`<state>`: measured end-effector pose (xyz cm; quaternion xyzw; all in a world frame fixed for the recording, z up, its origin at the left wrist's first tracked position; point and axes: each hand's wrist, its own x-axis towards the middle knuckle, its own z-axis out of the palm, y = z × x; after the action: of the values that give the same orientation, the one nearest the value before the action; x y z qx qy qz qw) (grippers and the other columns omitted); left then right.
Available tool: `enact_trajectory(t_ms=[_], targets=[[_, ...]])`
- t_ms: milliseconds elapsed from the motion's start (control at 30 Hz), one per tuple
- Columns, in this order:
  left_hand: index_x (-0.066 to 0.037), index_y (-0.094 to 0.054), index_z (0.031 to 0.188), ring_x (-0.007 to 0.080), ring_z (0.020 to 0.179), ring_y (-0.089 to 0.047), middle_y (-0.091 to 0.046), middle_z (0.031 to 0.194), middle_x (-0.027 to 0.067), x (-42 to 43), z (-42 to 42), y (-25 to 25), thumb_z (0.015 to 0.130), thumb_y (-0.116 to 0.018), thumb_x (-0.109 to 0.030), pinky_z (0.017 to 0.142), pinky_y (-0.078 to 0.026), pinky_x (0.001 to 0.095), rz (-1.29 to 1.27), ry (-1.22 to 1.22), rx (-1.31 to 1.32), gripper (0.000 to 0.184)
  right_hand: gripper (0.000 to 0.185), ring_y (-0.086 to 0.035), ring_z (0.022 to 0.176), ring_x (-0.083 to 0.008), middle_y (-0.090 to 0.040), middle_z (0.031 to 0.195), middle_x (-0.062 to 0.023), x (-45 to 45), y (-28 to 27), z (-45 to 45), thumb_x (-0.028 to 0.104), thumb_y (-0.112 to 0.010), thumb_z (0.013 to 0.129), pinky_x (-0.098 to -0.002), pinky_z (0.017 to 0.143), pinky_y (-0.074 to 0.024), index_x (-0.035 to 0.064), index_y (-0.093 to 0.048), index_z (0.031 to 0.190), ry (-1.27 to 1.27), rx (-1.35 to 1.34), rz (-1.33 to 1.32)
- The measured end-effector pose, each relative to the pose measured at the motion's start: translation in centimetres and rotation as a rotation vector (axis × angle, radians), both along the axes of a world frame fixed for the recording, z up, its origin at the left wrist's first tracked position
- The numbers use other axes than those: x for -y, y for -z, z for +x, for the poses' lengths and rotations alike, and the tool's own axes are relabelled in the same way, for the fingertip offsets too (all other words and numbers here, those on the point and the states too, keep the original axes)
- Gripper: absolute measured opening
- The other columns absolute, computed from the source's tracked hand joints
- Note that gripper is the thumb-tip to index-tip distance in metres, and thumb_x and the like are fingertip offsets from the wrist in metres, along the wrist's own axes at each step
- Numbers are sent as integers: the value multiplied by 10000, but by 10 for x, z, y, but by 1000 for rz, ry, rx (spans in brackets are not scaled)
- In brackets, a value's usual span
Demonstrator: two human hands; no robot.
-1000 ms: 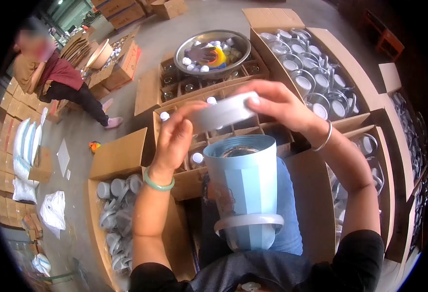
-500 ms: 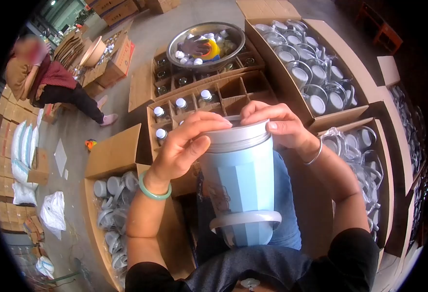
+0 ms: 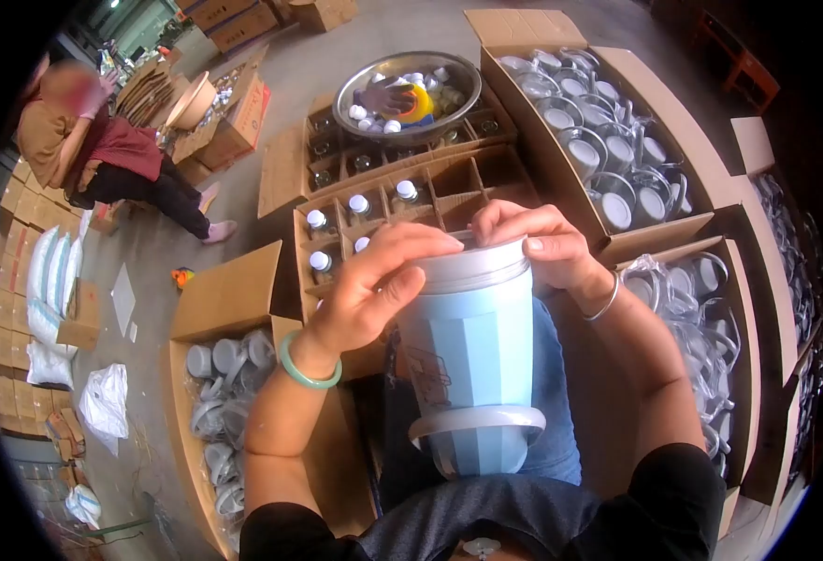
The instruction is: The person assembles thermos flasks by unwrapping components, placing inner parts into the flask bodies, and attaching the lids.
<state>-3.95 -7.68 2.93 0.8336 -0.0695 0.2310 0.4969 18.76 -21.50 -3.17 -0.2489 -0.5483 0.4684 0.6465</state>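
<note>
In front of my torso stands a light blue, faceted jug (image 3: 472, 346) with a grey collar (image 3: 477, 265) at its top. A pale carrying handle (image 3: 475, 423) loops around its lower part, and a line drawing shows on its left side. My left hand (image 3: 374, 280) rests on the left of the collar, fingers over the top edge and thumb at the side. My right hand (image 3: 542, 241) grips the opposite edge, with its fingertips curled over the top and its thumb pressed on the rim. What the fingertips touch inside the rim is hidden.
A divided carton (image 3: 299, 224) with white-capped bottles lies ahead. Beyond it a metal basin (image 3: 341, 98) holds white caps and a glove (image 3: 383, 95). Cartons of wrapped grey-lidded pieces stand right (image 3: 608, 140) and left (image 3: 229, 374). Another person (image 3: 93, 150) is at far left.
The surroundings have shifted slightly down and right in view. Both hands stay on the jug's collar, with only a small shift of the right fingers.
</note>
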Motion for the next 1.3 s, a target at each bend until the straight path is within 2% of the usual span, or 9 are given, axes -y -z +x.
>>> enact_trajectory(t_ms=[467,733,767,833,967,1067,1100,1233,1300], targets=[[14,-603,1271,267,1218,-543,-611,1299,140,36,-1,-31,1066,-368,-290,1054,-371,378,260,-227,-116,435,671,-611,1125,-287,-616,1264,-180,-16,26,-18,508,-367,981,-391,1034,-433,-63,-665,1169,48,-64,-141],[46,-494,1388,289,1425,-356,-426,1504,192,-32,3,68,1025,-305,-550,1204,-199,427,-599,40,-215,723,716,-587,1176,-354,-649,1224,-222,14,-59,-32,495,-261,1024,-451,1066,-385,-86,-615,1247,375,640,50],[47,-539,1350,296,1393,-404,-456,1478,203,-23,6,69,1014,-304,-584,1181,-253,424,-568,0,-125,752,446,-618,1120,-327,-664,1173,-246,17,-66,-40,291,-486,1024,-424,996,-444,-96,-641,1179,369,613,-18],[52,-601,1270,315,1318,-491,-547,1385,215,-10,1,64,1040,-271,-539,1136,-333,420,-549,-131,-75,715,421,-646,1056,-295,-683,1142,-229,13,-59,-38,271,-523,1012,-405,935,-476,-107,-656,1140,305,462,-281],[73,-659,1111,299,1146,-626,-684,1162,189,8,-14,38,1088,-282,-358,1025,-450,401,-136,-254,63,573,621,-629,1135,-281,-642,1235,-254,-10,-5,-17,435,-365,1002,-342,966,-481,-77,-700,1110,215,349,-18],[19,-697,990,313,919,-704,-726,958,157,38,-12,-7,1002,-528,-145,806,-547,384,209,-501,65,236,590,-548,1258,-312,-580,1333,-264,-20,7,-20,340,-353,888,-366,1043,-445,-83,-706,1102,34,98,-269],[50,-688,1026,301,937,-700,-721,1008,171,46,-13,-16,1042,-440,-158,843,-528,353,323,-524,-19,324,564,-549,1257,-313,-564,1354,-264,-26,14,-21,291,-370,850,-370,1046,-446,-92,-704,1097,-47,-44,-294],[17,-694,993,292,989,-686,-718,1016,157,26,-6,17,1029,-441,-155,887,-524,378,39,-420,134,308,535,-676,1036,-282,-647,1225,-258,-13,-1,-22,266,-344,950,-352,961,-513,-114,-679,1119,103,11,-346],[-1,-588,1283,236,1277,-524,-579,1348,152,10,-1,61,1059,-382,-191,1079,-399,369,-847,-144,-10,360,605,-661,1081,-292,-665,1164,-261,23,-76,-50,423,-285,1056,-391,995,-482,-28,-642,1242,339,511,-525]])
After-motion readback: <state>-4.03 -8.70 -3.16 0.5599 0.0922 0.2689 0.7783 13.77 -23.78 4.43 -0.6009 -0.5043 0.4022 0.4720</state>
